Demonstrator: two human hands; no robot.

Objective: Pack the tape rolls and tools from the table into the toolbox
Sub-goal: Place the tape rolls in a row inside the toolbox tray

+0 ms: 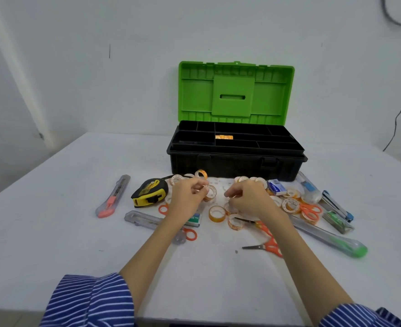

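Just in front of the toolbox [236,159], whose green lid [236,90] stood raised and whose black tray compartments were exposed, the tape rolls lay scattered on the white table [53,232], and both hands worked among them. One tape roll [210,192] sat at the fingertips of the left hand [187,197], pinched between thumb and curled fingers, just beside the yellow-and-black tape measure [149,192]. That arm reached forward from a blue striped sleeve [88,300], wrist bent slightly down. The right hand [249,198] hovered palm down over another cluster of rolls, its fingers curled toward the table; whether it actually gripped a roll could not be told, since the hand hid what lay under it. Two loose rolls [217,213] lay between and just below the hands. Orange-handled scissors [266,241] rested near the right forearm, a red utility knife [113,197] lay well apart at the left, and a green-tipped cutter [331,239] stretched along the right side
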